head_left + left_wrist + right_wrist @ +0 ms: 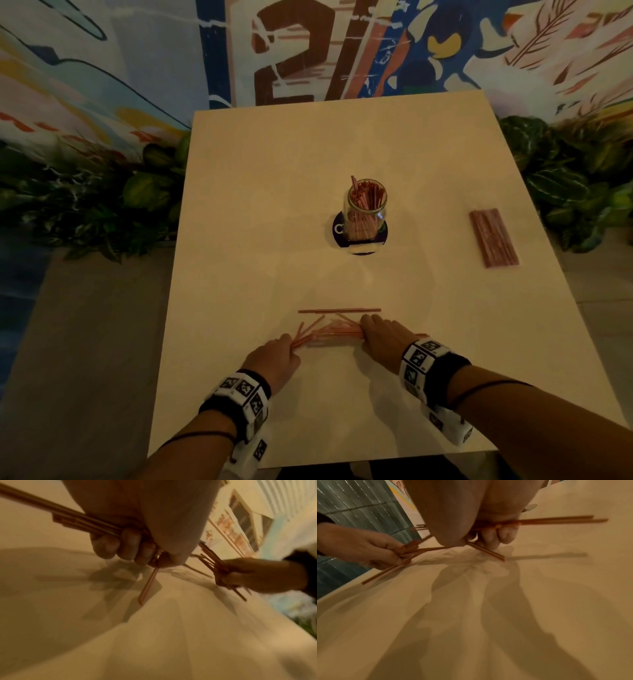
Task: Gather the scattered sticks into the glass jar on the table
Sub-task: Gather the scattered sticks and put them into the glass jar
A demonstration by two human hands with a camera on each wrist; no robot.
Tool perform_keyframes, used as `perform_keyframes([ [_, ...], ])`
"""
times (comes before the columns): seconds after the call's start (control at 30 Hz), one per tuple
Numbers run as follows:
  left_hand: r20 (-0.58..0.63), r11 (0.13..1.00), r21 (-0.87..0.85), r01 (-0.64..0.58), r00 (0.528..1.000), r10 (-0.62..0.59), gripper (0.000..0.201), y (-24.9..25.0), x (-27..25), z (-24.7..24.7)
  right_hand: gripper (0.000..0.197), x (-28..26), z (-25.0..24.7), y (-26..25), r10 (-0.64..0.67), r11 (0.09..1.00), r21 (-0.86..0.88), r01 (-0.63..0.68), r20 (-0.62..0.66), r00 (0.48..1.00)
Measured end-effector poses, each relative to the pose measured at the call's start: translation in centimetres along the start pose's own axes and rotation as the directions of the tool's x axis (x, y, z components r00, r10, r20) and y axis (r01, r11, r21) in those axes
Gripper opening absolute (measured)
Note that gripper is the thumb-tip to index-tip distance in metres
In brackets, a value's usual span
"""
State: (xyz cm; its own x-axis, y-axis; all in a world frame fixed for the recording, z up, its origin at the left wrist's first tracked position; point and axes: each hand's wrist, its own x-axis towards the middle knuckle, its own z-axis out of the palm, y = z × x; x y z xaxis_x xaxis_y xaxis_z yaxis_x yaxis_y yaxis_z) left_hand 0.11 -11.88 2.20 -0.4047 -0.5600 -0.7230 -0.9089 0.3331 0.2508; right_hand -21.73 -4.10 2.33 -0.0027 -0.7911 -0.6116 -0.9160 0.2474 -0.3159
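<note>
**Hands on stick bundle, near edge of tabletop**

Left hand [274, 356]: palm down, fingers [128, 545] curled round one end of the loose sticks [329, 332]; grasping. Right hand [383, 334]: palm down, fingers [494, 538] curled round the other end of the same bundle; grasping. The bundle is unevenly gathered, with stray ends fanning out past both hands (too overlapped to count).

Items, counted:
- Single sticks lying flat just beyond the bundle [339, 310]: a thin line end to end, apparently two, not held.
- Glass jar [365, 209]: one, upright at mid-tabletop, already holding many sticks; it stands on one dark round coaster [337, 229].
- Flat packet of pink sticks [493, 238]: one, near the right edge, well apart from the jar.
- Tabletop [257, 205]: one, pale.
- Wrist bands with black-and-white square markers [245, 394]: one per wrist.

Writing: a large brown "2" on the painted wall [294, 51]; no readable label on the coaster.
</note>
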Motion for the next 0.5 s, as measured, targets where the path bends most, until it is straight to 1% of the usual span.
perform_keyframes([
  [0.07, -0.018, 0.982, -0.191, 0.008, 1.000, -0.012, 0.020, -0.6, -0.1, -0.4, 0.032, 0.2, -0.9, 0.1, -0.008, 0.995, 0.095, 0.004, 0.041, 0.999],
  [0.1, -0.042, 0.956, -0.294, 0.010, 0.999, -0.023, 0.016, -0.9, -0.1, -0.6, 0.033, 0.4, -1.5, 0.0, -0.012, 0.991, 0.131, 0.003, 0.064, 0.998],
  [0.13, -0.069, 0.926, -0.378, 0.010, 0.997, -0.039, 0.016, -1.3, 0.0, -0.8, 0.033, 0.6, -2.0, 0.0, -0.017, 0.988, 0.156, 0.003, 0.087, 0.996],
  [0.17, -0.094, 0.900, -0.435, 0.012, 0.994, -0.059, 0.018, -1.8, 0.1, -1.0, 0.035, 0.9, -2.4, -0.1, -0.018, 0.985, 0.171, -0.001, 0.108, 0.994],
  [0.23, -0.134, 0.863, -0.504, 0.014, 0.986, -0.094, 0.020, -2.7, 0.3, -1.3, 0.045, 1.4, -3.1, -0.2, -0.014, 0.984, 0.177, -0.010, 0.132, 0.991],
  [0.27, -0.147, 0.847, -0.532, 0.015, 0.983, -0.110, 0.021, -3.0, 0.3, -1.5, 0.047, 1.7, -3.4, -0.2, -0.024, 0.987, 0.163, 0.003, 0.127, 0.992],
  [0.3, -0.157, 0.829, -0.558, 0.017, 0.980, -0.126, 0.021, -3.3, 0.3, -1.6, 0.045, 2.0, -3.5, -0.2, -0.044, 0.991, 0.134, 0.029, 0.107, 0.993],
  [0.37, -0.165, 0.786, -0.618, 0.022, 0.974, -0.158, 0.021, -3.4, 0.3, -1.7, 0.036, 2.6, -3.6, -0.4, -0.080, 0.996, 0.055, 0.077, 0.062, 0.995],
  [0.47, -0.149, 0.666, -0.746, 0.019, 0.970, -0.194, 0.019, -3.5, 0.4, -1.5, 0.030, 3.3, -3.6, -1.6, -0.081, 0.995, -0.051, 0.083, 0.042, 0.996],
  [0.5, -0.146, 0.645, -0.764, 0.018, 0.969, -0.200, 0.018, -3.5, 0.5, -1.4, 0.030, 3.5, -3.5, -1.9, -0.084, 0.992, -0.087, 0.086, 0.027, 0.996],
])
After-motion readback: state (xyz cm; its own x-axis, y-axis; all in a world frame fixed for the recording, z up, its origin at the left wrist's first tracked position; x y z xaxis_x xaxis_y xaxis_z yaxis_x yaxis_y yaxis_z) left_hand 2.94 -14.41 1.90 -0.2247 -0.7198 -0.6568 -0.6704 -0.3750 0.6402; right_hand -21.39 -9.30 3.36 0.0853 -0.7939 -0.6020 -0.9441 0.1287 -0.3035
